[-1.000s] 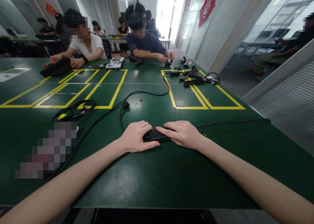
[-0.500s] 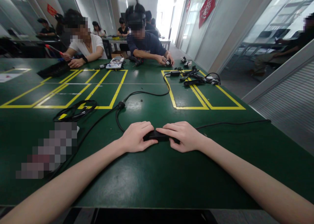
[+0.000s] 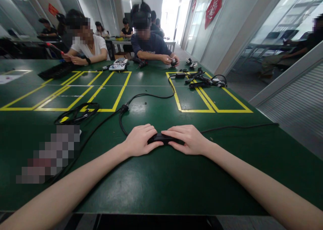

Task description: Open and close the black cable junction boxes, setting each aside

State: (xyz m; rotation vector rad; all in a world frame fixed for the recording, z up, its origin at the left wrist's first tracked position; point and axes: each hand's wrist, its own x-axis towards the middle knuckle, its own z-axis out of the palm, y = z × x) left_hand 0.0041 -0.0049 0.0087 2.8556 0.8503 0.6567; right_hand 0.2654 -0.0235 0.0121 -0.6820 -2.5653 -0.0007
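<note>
A black power adapter [image 3: 163,138] lies on the green table [image 3: 156,186] in front of me, a cable coming from each end. My left hand [image 3: 140,140] grips its left end, fingers along the far side and thumb along the near side. On the other end, my right hand [image 3: 189,139] closes in the same way, fingertips pointing left. Only the adapter's middle shows between my hands. From its left side, a thick black cable [image 3: 121,122] curves up to a bundled knot [image 3: 124,108]. A thinner cable [image 3: 239,126] runs off to the right.
A coiled black cable [image 3: 75,114] with a yellow tag lies left, above a blurred-out flat item [image 3: 52,156]. Yellow tape [image 3: 198,111] marks boxes on the table. Black cables and parts [image 3: 202,80] are piled at the far right. Two people work across the table, near a black tray [image 3: 57,70].
My right thumb has slid left along the adapter's near edge and straightened. My left hand stays nearly still. Across the table, the co-workers' hands have shifted slightly.
</note>
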